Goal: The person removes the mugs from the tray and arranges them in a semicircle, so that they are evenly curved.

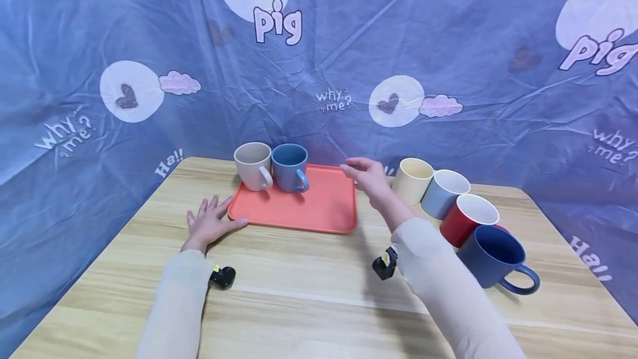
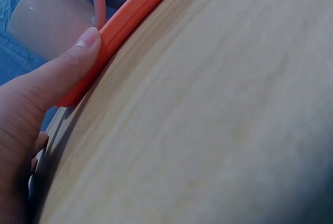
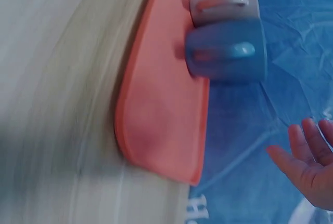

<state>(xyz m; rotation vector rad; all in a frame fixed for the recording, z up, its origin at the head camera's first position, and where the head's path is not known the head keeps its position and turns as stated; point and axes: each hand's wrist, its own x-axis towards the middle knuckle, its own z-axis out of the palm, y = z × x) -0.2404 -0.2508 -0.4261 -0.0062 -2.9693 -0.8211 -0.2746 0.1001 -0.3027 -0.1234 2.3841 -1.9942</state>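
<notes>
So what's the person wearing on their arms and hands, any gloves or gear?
No gloves: both the left hand and the right hand are bare. Each arm is covered to the wrist by a long, close-fitting cream sleeve. A small black camera unit with a yellow-and-white mark is strapped at each wrist, one on the left and one on the right. No rings or cables show.

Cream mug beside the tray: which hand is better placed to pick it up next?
Right, probably. The right hand hovers open above the tray's right edge, close to the cream mug. The left hand lies flat on the table, thumb against the tray's left rim, far from it.
</notes>
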